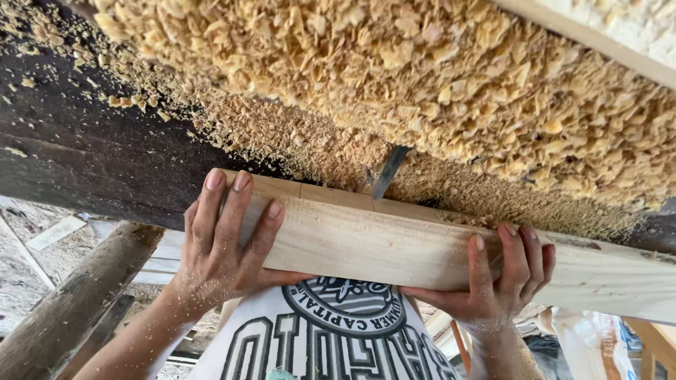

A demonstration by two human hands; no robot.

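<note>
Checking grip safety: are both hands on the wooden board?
Yes, the left hand and right hand both grip the wooden board.

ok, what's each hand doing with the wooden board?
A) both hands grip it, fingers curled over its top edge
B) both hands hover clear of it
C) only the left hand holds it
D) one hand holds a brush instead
A: the left hand and the right hand both clasp the wooden board, fingers over its top edge, beside the wood shavings.

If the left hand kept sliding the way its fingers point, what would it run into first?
The left hand lies on the plank, fingers pointing toward the sawdust pile. It would probably reach that first; the dark blade sits further right.
</note>
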